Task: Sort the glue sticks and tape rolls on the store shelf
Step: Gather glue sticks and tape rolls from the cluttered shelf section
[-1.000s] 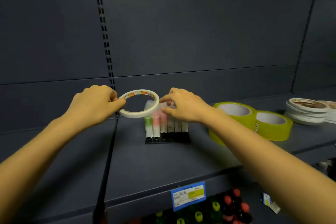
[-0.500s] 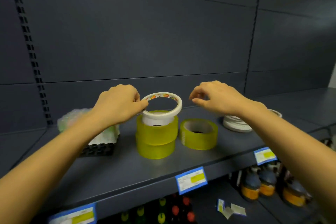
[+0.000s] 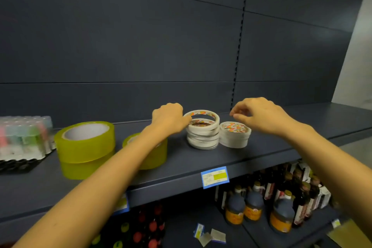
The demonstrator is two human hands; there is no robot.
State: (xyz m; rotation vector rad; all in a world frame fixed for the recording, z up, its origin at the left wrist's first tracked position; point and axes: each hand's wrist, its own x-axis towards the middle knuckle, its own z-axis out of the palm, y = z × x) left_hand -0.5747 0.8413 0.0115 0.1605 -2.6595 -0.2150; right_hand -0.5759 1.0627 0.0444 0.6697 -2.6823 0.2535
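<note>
My left hand (image 3: 171, 120) pinched the near-left rim of a thin white tape roll (image 3: 202, 116), holding it tilted just over the taller stack of white rolls (image 3: 203, 137), its far edge raised and its lower edge seemingly touching the stack's top. I judged that grip was there to line the ring up with its own kind before letting it drop flat. The roll's hole faced up and slightly toward me, so its axis ran nearly vertical, matching the rolls beneath. My right hand (image 3: 259, 116) hovered above the shorter white stack (image 3: 234, 134) just beside, fingers loosely curled and holding nothing, probably ready to steady either pile. The stacks stood close together, though I couldn't tell if they touched. To the left on the same shelf (image 3: 261, 153) stood the wide yellow tape rolls (image 3: 85, 147), two stacked, with another yellow roll (image 3: 155, 155) partly hidden behind my forearm. The wrapped pack of glue sticks (image 3: 22, 137) stood upright at the far left, well apart from the white tape
</note>
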